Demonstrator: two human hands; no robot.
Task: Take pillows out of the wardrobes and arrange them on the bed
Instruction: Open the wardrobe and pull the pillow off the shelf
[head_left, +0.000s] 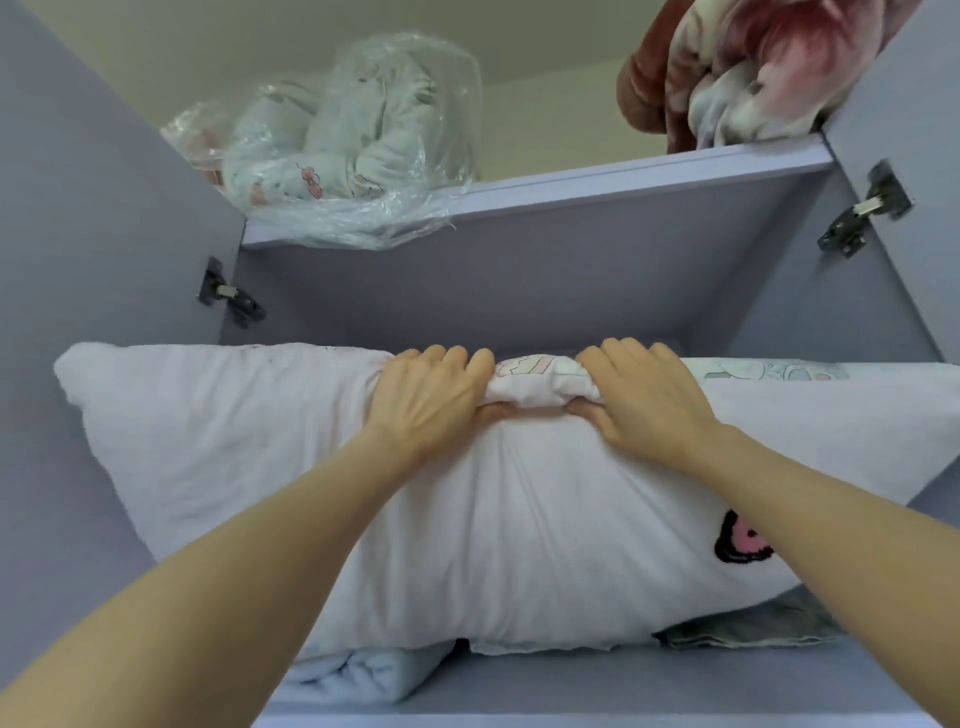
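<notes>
The lilac wardrobe (597, 291) fills the frame, both doors open. Its compartment holds a white pillow (291, 467) spanning the centre, resting on folded light-blue fabric (363, 675) and grey fabric (769, 626). On the wardrobe top, a plastic-wrapped bundle (332, 156) sits upper left and a plush floral blanket (753, 67) upper right. The left hand (428, 400) and right hand (641, 397) pinch the pillow's upper edge, fingers curled together over it, thumbs beneath.

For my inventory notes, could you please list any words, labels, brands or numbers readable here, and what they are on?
None can be read.
White pillow: a pink and black picture, no letters.
Bagged bedding on top of the wardrobe: small pink prints only.
Printed fabric between the hands: pattern too blurred to read.
</notes>
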